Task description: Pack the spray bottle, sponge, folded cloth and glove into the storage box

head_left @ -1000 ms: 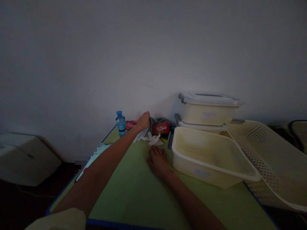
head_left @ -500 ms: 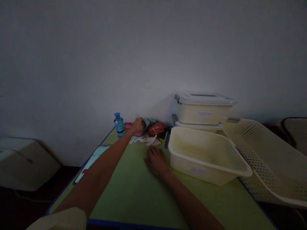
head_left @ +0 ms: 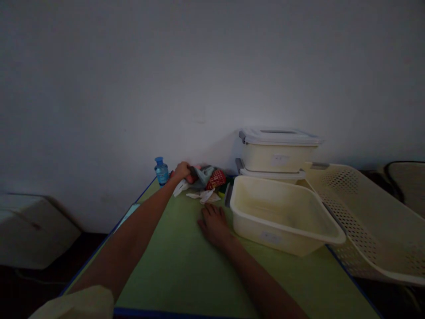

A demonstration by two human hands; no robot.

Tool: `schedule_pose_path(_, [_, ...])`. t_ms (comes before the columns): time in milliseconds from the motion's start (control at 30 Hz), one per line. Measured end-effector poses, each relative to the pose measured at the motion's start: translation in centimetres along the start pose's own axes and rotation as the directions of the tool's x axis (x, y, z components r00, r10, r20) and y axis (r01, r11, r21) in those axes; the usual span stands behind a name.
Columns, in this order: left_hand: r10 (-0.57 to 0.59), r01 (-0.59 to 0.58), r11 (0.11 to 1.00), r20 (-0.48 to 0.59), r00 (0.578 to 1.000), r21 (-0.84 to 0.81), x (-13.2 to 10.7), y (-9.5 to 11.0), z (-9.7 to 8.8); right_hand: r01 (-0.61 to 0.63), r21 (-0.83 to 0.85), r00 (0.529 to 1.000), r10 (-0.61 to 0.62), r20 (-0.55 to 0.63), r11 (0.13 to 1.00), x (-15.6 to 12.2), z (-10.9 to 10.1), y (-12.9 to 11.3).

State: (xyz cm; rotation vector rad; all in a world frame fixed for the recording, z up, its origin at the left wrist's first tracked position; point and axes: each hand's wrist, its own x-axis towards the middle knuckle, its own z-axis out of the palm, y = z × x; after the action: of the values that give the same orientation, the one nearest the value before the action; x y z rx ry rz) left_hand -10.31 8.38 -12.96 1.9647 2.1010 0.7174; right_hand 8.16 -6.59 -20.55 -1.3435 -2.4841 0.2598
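Observation:
At the far end of the table, my left hand [head_left: 182,170] is closed on one edge of a crumpled grey-green piece that looks like cloth or a soft bag [head_left: 205,174]. Partly covered by it is something pink [head_left: 190,178]. A red patterned bundle [head_left: 216,179] lies to its right, and crumpled white pieces [head_left: 206,195] are in front. My right hand [head_left: 214,223] rests palm down on the green tabletop [head_left: 186,248], fingers spread, holding nothing. It is just left of an open cream tub [head_left: 285,235].
A blue bottle [head_left: 161,172] stands left of my left hand. Behind the tub are stacked lidded boxes [head_left: 280,155], and a perforated basket [head_left: 368,239] is at the right. My left forearm partly hides a flat pale panel [head_left: 128,216]. A white box [head_left: 33,230] sits beyond the table's left edge.
My left hand has shifted slightly left and drawn the grey-green piece with it, stretching it over the pink thing. My right hand stays flat on the table. The view has shifted a little.

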Motion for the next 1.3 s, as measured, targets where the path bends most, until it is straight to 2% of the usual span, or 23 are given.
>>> schedule_pose_path(100, [-0.024,0.025,1.0,-0.039,0.999,0.012,0.9,0.8,-1.7,0.006,-0.002,1.0,-0.006,0.001,1.0,0.0,0.0,0.0])
schedule_pose_path(200, [0.011,-0.01,1.0,-0.069,0.998,0.011,1.3,1.5,-3.2,0.005,0.001,1.0,-0.005,0.004,1.0,0.0,0.0,0.0])
schedule_pose_path(367, [0.09,-0.089,0.995,-0.008,0.996,0.032,1.3,2.5,-5.0,-0.001,0.01,1.0,0.001,0.013,1.0,0.0,0.1,0.0])
schedule_pose_path(533, [0.108,-0.11,0.987,0.023,0.994,0.118,2.1,3.1,-6.2,-0.001,0.005,1.0,0.001,0.007,1.0,0.0,0.0,0.1])
schedule_pose_path(633, [0.08,-0.09,0.977,0.06,0.995,0.192,1.9,2.6,-5.5,0.001,0.005,1.0,-0.001,0.001,1.0,0.0,0.0,0.0])
schedule_pose_path(767, [-0.016,-0.026,0.964,0.154,0.988,0.265,-0.2,0.8,-2.4,0.001,0.009,1.0,-0.001,0.001,1.0,0.0,0.1,0.0])
schedule_pose_path(867, [-0.068,0.02,0.962,0.171,0.983,0.271,-2.0,-0.2,-0.5,0.006,0.009,1.0,-0.006,0.001,1.0,0.0,0.1,0.1])
schedule_pose_path(967, [-0.092,0.07,0.969,0.084,0.992,0.237,-2.3,-0.1,-0.7,0.006,0.005,1.0,-0.006,0.006,1.0,0.0,0.1,0.1])
schedule_pose_path(1067, [-0.092,0.103,0.985,-0.083,0.992,0.14,-1.3,1.2,-2.8,0.0,0.004,1.0,0.0,0.011,1.0,0.0,0.0,0.1])
schedule_pose_path(1200, [-0.103,0.078,0.993,-0.297,0.95,-0.094,0.4,3.5,-6.2,-0.003,0.009,1.0,0.003,0.007,1.0,0.1,0.0,0.0])
schedule_pose_path(1300, [-0.157,0.019,0.94,-0.384,0.91,-0.34,1.3,5.1,-7.8,0.003,0.013,1.0,-0.003,0.003,1.0,0.1,0.1,0.1])
